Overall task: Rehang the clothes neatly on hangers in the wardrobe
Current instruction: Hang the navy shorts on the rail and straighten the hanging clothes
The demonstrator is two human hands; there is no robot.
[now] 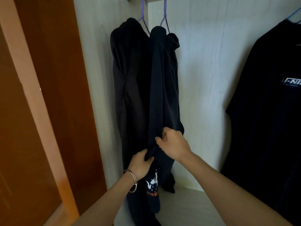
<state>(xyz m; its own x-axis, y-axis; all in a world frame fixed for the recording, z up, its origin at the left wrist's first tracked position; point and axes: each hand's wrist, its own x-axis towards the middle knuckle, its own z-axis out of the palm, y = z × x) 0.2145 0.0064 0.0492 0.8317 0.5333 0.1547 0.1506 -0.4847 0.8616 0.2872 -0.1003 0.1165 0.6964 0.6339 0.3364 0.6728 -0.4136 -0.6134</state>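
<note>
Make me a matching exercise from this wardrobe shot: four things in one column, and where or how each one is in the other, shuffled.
Column one
1. navy garment
2. black T-shirt
3. bracelet
4. wardrobe door

Column two
A. hangs at the far right
B. worn on the left wrist
C. gripped by the left hand and the right hand
D. orange-brown, at the left side

Pairs: 1-C, 2-A, 3-B, 4-D
</note>
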